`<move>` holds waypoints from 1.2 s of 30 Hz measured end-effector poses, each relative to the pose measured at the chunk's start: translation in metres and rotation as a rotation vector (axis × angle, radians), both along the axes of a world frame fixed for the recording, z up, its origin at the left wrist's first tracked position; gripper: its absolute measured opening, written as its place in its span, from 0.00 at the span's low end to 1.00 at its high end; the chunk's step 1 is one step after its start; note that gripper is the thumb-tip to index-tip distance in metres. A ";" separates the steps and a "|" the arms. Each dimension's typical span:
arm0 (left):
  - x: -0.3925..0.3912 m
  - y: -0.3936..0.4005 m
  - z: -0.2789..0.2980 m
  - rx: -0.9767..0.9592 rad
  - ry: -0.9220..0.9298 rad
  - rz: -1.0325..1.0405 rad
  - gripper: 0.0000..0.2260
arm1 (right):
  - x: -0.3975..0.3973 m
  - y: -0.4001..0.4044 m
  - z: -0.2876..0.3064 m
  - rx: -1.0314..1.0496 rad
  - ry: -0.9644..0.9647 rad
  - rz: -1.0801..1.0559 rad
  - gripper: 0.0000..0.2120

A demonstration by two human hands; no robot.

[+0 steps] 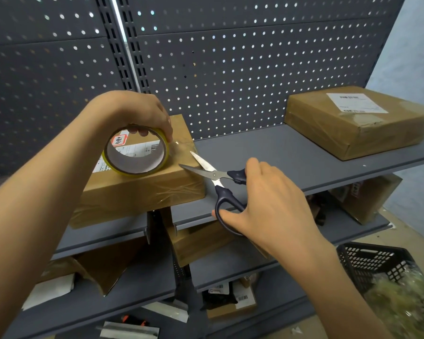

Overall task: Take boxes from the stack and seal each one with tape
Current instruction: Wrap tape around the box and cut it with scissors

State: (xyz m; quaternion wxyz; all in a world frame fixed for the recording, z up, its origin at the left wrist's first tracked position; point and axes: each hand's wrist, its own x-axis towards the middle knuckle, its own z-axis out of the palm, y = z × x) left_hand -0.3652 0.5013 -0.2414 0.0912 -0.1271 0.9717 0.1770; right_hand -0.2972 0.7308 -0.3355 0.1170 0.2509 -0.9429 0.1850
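My left hand (142, 111) grips the tape roll (136, 152) above the box (142, 189), stretching tape taut so my right hand's (267, 204) open scissors (216, 178) can cut it.

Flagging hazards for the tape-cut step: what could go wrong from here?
1. The scissors are open, blade tips over the corner of the box; closing them could nick the cardboard rather than only the clear tape strip.
2. The left hand holds the tape roll close to the blades; its fingers could be caught.
3. The box overhangs the shelf edge; pressing down might tip it.
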 end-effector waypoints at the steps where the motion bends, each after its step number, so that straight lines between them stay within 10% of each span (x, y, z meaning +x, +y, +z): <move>1: 0.000 0.000 0.000 -0.001 -0.001 0.001 0.05 | 0.000 -0.003 0.000 -0.006 0.011 -0.011 0.22; 36: 0.000 -0.008 -0.002 0.003 0.025 -0.022 0.05 | -0.003 -0.042 0.005 0.050 -0.027 -0.037 0.09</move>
